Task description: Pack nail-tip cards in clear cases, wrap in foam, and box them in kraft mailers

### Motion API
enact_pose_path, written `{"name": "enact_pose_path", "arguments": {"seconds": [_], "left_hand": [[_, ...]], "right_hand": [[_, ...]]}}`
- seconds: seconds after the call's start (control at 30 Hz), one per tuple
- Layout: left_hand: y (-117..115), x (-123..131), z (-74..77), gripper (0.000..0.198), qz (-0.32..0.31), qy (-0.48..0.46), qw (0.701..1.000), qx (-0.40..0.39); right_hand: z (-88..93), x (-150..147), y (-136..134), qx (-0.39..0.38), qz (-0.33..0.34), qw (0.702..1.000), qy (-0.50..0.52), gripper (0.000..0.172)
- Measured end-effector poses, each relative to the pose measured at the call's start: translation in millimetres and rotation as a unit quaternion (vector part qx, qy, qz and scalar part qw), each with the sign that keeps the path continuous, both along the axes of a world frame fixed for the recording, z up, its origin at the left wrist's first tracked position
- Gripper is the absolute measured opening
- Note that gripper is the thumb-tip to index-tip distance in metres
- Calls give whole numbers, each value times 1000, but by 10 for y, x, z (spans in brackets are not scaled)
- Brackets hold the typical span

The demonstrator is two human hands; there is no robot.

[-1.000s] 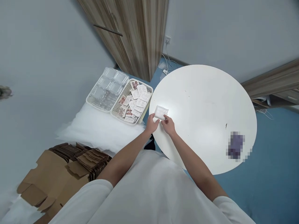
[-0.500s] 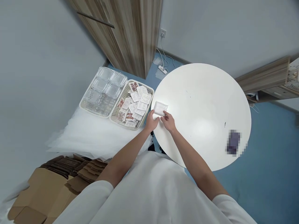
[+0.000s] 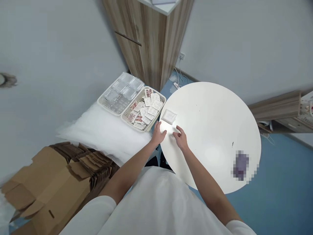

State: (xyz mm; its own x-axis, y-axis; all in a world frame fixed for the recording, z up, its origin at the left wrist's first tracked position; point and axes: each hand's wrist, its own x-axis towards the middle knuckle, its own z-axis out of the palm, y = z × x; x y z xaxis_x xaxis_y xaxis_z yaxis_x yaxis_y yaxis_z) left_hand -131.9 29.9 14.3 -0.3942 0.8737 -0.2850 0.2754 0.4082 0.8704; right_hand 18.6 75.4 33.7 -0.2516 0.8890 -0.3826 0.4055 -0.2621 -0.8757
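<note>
White T-shirt (image 3: 161,202) nearest | left hand (image 3: 158,134), fingers parted, just beside white wrapped packet (image 3: 169,116) | right hand (image 3: 181,139), thumb and forefinger apart, near it | packet lies flat on round table (image 3: 212,120), near its edge | perforated basket (image 3: 132,124) of printed cards (image 3: 152,110) alongside | wood-grain cabinet (image 3: 151,45) farthest

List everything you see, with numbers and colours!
packet: one, white, table's left side
round table: one, white, centre right
baskets: two, cream, left of table
printed pieces: many, white and red, right basket
plastic trays: several, clear, left basket
sheets: can't count, white, beside baskets
flattened cardboard: stack, brown, lower left
cabinet: one, wood-brown, back
shelf unit: one, wood-brown, right edge
power strip: one, white, floor behind table
socket: one, white, back wall
blurred thing: one, purple, table's right side
shirt: one, white, bottom
left hand, right hand: one each, bare, near packet
</note>
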Motion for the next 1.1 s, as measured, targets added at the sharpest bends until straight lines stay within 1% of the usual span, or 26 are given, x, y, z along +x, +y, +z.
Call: {"name": "enact_pose_path", "arguments": {"seconds": [0.07,0.17,0.27,0.37,0.43,0.47,0.53,0.63,0.7,0.73,0.8,0.83,0.87,0.9,0.97,1.03,1.1], "left_hand": [[-195,56,98,56,-2,11,1000,-3],[-583,129,248,49,-3,40,999,-10],[-1065,160,409,44,-18,49,999,-17],[-1566,113,606,38,20,68,997,-23],[-1879,29,778,38,50,81,995,-19],[-2025,-29,877,38,74,88,993,-15],[-2301,-181,1092,38,113,109,988,1],[-2694,-496,1392,40,161,174,971,1],[-2954,-745,1516,46,186,234,953,-43],[-3085,-870,1546,51,194,258,943,-83],[-3344,-1097,1540,61,176,259,926,-210],[-3471,-1191,1510,64,169,249,914,-271],[-3595,-1268,1467,68,162,237,904,-316],[-3715,-1328,1418,72,157,224,898,-344],[-3940,-1400,1316,80,149,198,902,-353],[-4139,-1430,1232,89,142,165,918,-332],[-4298,-1445,1175,94,135,138,934,-302]], "right_hand": [[49,97,-107,8,22,1000,13,56],[92,143,-263,23,92,995,28,52],[95,35,-432,37,168,984,39,48],[93,-190,-635,39,259,963,58,42],[125,-372,-779,49,326,942,62,39],[158,-467,-849,60,360,929,60,37],[264,-669,-982,97,420,901,55,37],[513,-1009,-1191,189,492,849,42,39],[709,-1266,-1372,281,534,797,28,36],[806,-1404,-1484,332,552,765,19,30],[977,-1689,-1751,409,580,704,-7,29],[1045,-1832,-1900,432,591,680,-20,30],[1097,-1972,-2051,450,600,661,-33,31],[1132,-2104,-2196,464,606,644,-49,30],[1152,-2330,-2444,489,593,631,-104,28],[1121,-2491,-2602,504,562,633,-170,27],[1072,-2588,-2658,508,533,641,-219,27]]}}
